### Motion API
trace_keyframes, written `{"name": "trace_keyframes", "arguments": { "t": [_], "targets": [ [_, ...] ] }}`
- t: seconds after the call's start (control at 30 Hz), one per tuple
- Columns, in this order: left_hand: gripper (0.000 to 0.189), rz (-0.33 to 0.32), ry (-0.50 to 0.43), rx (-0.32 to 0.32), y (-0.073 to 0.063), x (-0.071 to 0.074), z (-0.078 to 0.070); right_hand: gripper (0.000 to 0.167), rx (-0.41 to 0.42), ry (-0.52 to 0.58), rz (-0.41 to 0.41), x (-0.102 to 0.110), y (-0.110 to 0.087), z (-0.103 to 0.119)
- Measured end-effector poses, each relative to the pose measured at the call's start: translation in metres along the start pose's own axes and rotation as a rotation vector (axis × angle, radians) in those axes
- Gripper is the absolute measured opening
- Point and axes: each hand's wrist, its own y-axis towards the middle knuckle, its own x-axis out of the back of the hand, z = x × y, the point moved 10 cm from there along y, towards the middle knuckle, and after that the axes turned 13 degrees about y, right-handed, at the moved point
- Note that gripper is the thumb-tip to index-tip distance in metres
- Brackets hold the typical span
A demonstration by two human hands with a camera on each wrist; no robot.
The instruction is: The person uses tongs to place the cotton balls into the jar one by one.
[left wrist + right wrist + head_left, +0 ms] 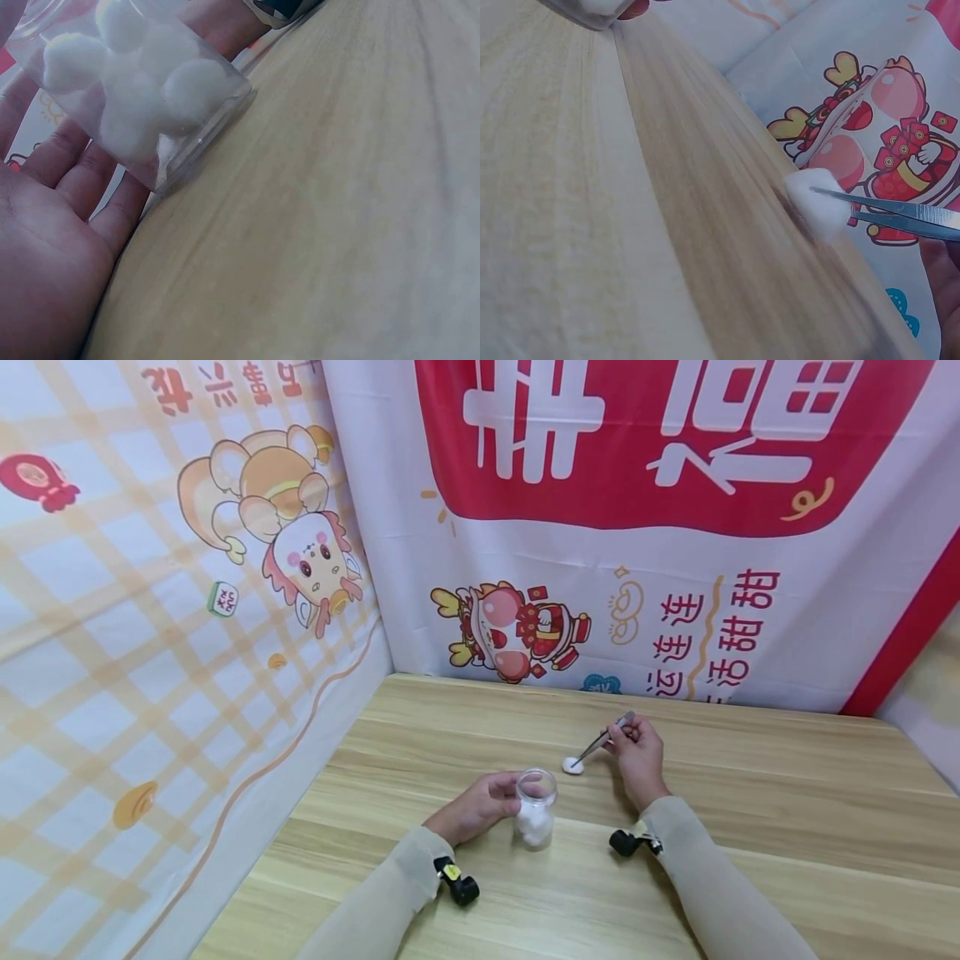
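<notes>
My left hand (477,807) grips a clear plastic jar (537,787) near its open mouth, thumb and fingers around its side. Several white cotton balls (135,97) fill the lower part of the jar, whose base is at the tabletop in the left wrist view. Beyond the jar and to its right, my right hand (639,758) holds metal tweezers (602,741), pointing down and left. Their tips are at a single cotton ball (817,206), one tip in front of it and the other partly hidden behind it. That ball is low over the wooden table.
The wood-grain table (780,827) meets a printed cloth backdrop (405,577) at its back edge. A checked cloth (225,693) hangs along the left side. Small black cameras (459,885) are strapped to both wrists over beige sleeves (720,877).
</notes>
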Motion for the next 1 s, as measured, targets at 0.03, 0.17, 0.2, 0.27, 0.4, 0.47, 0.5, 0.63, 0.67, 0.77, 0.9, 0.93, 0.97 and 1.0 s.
{"name": "trace_keyframes", "arguments": {
  "t": [0.03, 0.17, 0.2, 0.27, 0.4, 0.47, 0.5, 0.63, 0.67, 0.77, 0.9, 0.93, 0.97, 1.0],
  "targets": [
    [0.077, 0.002, -0.001, -0.002, 0.000, 0.000, 0.000, 0.030, 0.004, -0.002, -0.004, 0.000, 0.000, 0.001],
    [0.076, 0.012, -0.002, -0.014, 0.000, 0.000, -0.001, 0.026, 0.006, -0.006, -0.017, 0.001, 0.000, 0.001],
    [0.075, 0.016, -0.001, -0.021, 0.000, 0.000, -0.002, 0.023, 0.007, -0.003, -0.018, 0.001, 0.000, 0.001],
    [0.074, 0.024, -0.004, -0.040, 0.000, -0.001, -0.004, 0.019, 0.009, 0.008, -0.022, 0.002, 0.000, 0.001],
    [0.071, 0.035, -0.007, -0.072, 0.000, -0.003, -0.006, 0.017, 0.009, 0.037, -0.033, 0.005, 0.002, 0.003],
    [0.071, 0.034, -0.006, -0.072, 0.000, -0.004, -0.005, 0.018, 0.000, 0.058, -0.042, 0.007, 0.003, 0.003],
    [0.072, 0.031, -0.003, -0.067, 0.000, -0.004, -0.004, 0.019, -0.007, 0.066, -0.047, 0.009, 0.003, 0.003],
    [0.075, 0.016, -0.003, -0.040, 0.000, -0.004, 0.000, 0.014, -0.036, 0.105, -0.052, 0.010, 0.004, 0.006],
    [0.076, 0.014, -0.005, -0.035, 0.000, -0.004, 0.001, 0.013, -0.039, 0.112, -0.051, 0.010, 0.004, 0.008],
    [0.078, 0.009, -0.011, -0.025, 0.001, -0.003, 0.002, 0.012, -0.043, 0.133, -0.045, 0.009, 0.007, 0.014],
    [0.080, 0.008, 0.000, -0.037, 0.001, -0.002, -0.001, 0.011, -0.026, 0.186, -0.031, 0.006, 0.011, 0.026],
    [0.080, 0.008, 0.001, -0.040, 0.001, -0.002, -0.001, 0.010, -0.022, 0.203, -0.028, 0.004, 0.012, 0.029],
    [0.081, 0.009, 0.000, -0.044, 0.000, -0.002, -0.002, 0.011, -0.015, 0.221, -0.024, 0.003, 0.013, 0.032],
    [0.081, 0.008, -0.003, -0.042, 0.000, -0.001, -0.002, 0.011, -0.014, 0.233, -0.024, 0.002, 0.014, 0.034]
  ]
}}
